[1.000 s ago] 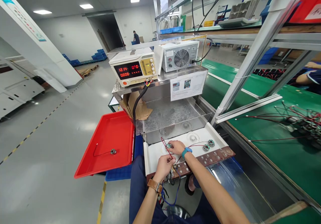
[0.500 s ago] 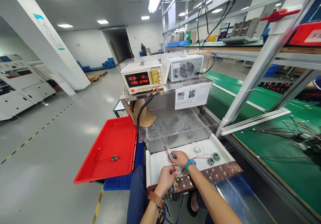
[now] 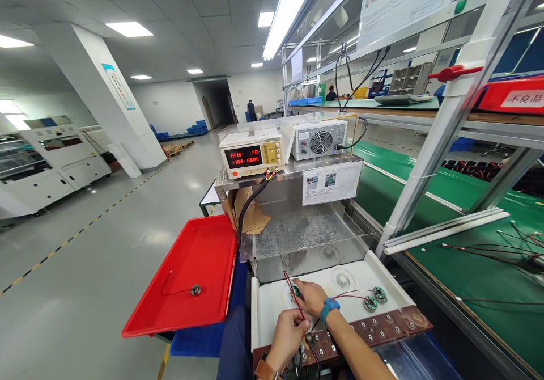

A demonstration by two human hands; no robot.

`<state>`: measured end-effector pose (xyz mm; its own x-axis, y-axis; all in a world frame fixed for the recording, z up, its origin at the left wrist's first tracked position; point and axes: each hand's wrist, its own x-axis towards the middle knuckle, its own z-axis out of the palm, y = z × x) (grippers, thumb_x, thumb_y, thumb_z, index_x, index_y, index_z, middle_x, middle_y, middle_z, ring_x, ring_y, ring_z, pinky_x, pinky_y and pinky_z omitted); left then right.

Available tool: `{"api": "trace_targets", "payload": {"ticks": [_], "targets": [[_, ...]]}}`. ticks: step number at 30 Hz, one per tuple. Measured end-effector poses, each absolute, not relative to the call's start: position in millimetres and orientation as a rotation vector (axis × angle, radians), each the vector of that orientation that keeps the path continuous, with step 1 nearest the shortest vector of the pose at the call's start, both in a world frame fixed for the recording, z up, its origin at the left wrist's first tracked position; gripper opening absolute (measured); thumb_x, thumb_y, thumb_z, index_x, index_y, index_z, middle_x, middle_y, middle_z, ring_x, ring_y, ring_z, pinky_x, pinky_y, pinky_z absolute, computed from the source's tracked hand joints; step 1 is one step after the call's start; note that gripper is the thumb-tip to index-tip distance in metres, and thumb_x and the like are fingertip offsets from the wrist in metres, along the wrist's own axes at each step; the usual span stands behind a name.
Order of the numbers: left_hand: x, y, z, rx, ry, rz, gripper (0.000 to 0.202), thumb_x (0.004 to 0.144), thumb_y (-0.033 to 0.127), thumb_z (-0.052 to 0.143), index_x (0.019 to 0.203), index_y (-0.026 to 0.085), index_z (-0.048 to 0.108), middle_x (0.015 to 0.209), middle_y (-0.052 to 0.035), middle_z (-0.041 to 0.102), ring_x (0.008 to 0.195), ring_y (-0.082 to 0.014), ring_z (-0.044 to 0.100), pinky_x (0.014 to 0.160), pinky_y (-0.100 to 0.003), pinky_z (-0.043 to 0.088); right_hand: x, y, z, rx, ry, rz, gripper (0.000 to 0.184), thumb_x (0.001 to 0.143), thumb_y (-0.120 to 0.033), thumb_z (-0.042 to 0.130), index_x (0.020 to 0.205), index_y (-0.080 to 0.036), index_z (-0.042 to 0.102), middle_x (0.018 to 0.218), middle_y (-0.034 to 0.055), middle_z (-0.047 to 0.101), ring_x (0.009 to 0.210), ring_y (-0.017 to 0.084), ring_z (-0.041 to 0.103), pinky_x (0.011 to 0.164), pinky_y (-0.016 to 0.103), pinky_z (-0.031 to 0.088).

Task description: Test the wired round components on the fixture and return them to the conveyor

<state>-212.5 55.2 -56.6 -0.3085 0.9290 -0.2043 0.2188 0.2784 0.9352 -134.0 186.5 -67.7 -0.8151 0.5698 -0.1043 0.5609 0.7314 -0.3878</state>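
My left hand (image 3: 289,332) is closed in a pinch on a red wire (image 3: 297,300) just above the brown terminal strip (image 3: 365,331). The wire loops up and back toward a small round motor stator (image 3: 295,292) with a green board. My right hand (image 3: 311,296) has its fingers closed on that stator, covering part of it, over the white tray (image 3: 272,323). Two more green-and-black stators (image 3: 371,303) lie to the right in the same tray, with red wires running toward my hands. Dark and blue wires hang below the strip near my left hand.
A red tray (image 3: 191,255) at the left holds one wired stator (image 3: 195,290). Ahead, a power supply (image 3: 250,156) with lit red digits stands beside a fan-backed unit (image 3: 321,142) on a metal shelf. At right are a green bench (image 3: 463,266) and a slanted white post (image 3: 408,181).
My view has tilted up, so everything sits lower in the picture. Digits on the power supply have changed. Both hands keep nearly the same positions at the wire and stator.
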Motion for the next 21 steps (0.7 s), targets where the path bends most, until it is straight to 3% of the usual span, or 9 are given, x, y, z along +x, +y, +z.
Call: {"api": "trace_targets", "payload": {"ticks": [10, 17, 21], "targets": [[-212.2, 57.0, -58.7, 1.095, 1.741, 1.087, 0.020, 0.069, 0.034, 0.060, 0.069, 0.016, 0.069, 0.068, -0.0037, 0.070, 0.067, -0.0186, 0.058, 0.067, -0.029, 0.041, -137.6, 184.9, -64.4, -0.949, -2.938, 0.569, 0.028, 0.083, -0.032, 0.054, 0.110, -0.023, 0.058, 0.101, 0.0080, 0.071, 0.091, 0.026, 0.066, 0.074, 0.030, 0.041], [-219.7, 61.9, -64.0, 1.149, 1.741, 1.083, 0.047, 0.065, 0.062, 0.060, 0.072, 0.017, 0.070, 0.068, -0.0073, 0.071, 0.068, -0.0242, 0.062, 0.067, -0.033, 0.047, -133.7, 184.3, -44.9, -0.933, -2.823, 0.580, 0.028, 0.083, -0.040, 0.055, 0.102, -0.020, 0.060, 0.097, 0.0092, 0.071, 0.089, 0.026, 0.066, 0.074, 0.030, 0.042], [-223.1, 66.6, -71.1, 1.107, 1.794, 1.135, 0.062, 0.058, 0.079, 0.055, 0.072, 0.020, 0.068, 0.062, -0.0069, 0.069, 0.066, -0.0266, 0.065, 0.068, -0.036, 0.051, -124.0, 188.1, -37.3, -1.177, -2.396, 0.682, 0.030, 0.084, -0.047, 0.054, 0.100, -0.023, 0.059, 0.084, 0.0038, 0.070, 0.079, 0.021, 0.065, 0.069, 0.028, 0.041]]}}
